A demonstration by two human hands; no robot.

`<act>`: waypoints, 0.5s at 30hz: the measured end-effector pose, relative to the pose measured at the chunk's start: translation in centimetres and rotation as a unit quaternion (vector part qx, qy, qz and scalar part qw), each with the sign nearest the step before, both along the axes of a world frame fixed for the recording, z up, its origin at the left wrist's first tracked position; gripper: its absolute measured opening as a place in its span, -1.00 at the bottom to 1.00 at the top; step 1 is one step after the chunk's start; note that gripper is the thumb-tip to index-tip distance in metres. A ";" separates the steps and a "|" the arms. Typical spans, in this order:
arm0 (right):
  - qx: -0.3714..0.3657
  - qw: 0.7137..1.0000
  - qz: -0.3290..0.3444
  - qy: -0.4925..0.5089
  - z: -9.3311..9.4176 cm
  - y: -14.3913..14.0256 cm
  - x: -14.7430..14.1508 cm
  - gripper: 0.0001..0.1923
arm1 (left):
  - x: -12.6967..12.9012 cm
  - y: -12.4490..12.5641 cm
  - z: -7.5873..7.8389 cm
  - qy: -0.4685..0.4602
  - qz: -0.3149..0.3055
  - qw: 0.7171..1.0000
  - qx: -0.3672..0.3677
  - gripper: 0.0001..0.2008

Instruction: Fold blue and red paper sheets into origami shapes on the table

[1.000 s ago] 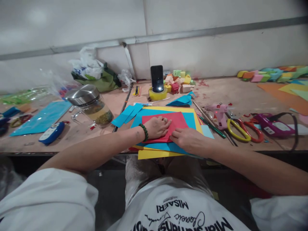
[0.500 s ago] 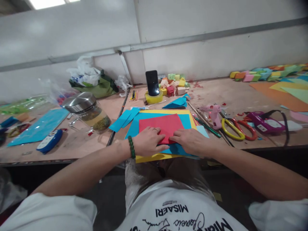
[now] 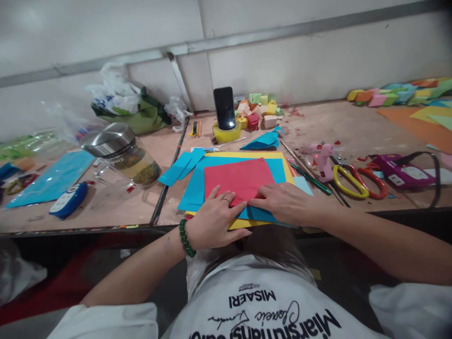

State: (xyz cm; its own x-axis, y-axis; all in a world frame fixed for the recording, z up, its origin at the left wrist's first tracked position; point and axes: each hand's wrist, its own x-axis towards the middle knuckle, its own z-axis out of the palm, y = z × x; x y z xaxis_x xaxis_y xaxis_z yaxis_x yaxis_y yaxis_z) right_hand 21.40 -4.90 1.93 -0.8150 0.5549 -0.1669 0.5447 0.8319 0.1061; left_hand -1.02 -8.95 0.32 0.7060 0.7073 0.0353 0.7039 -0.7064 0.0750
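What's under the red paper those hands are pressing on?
Under the red paper lies a blue sheet, then a yellow sheet, stacked on the table. The left hand and right hand cover the stack's near edge, so any more layers there stay hidden.

Left hand (image 3: 215, 221) pulled back from the middle of the red paper (image 3: 238, 179) to its near corner, at the table edge. Right hand (image 3: 282, 202) shifted slightly toward that same near edge. More of the red sheet now uncovered.
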 end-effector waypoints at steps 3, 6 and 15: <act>0.011 0.998 0.049 0.024 -0.4 0.4 0.0 -0.66 | 0.2 0.1 0.2 0.005 0.002 1.000 -0.003 -0.33; 0.006 0.991 0.115 0.064 -0.9 0.9 0.0 -0.74 | 0.3 0.1 0.4 0.003 -0.001 1.000 -0.003 -0.35; -0.012 0.988 0.130 0.079 -1.8 0.9 -0.5 -0.79 | 0.4 0.3 0.4 0.002 -0.001 1.000 0.001 -0.34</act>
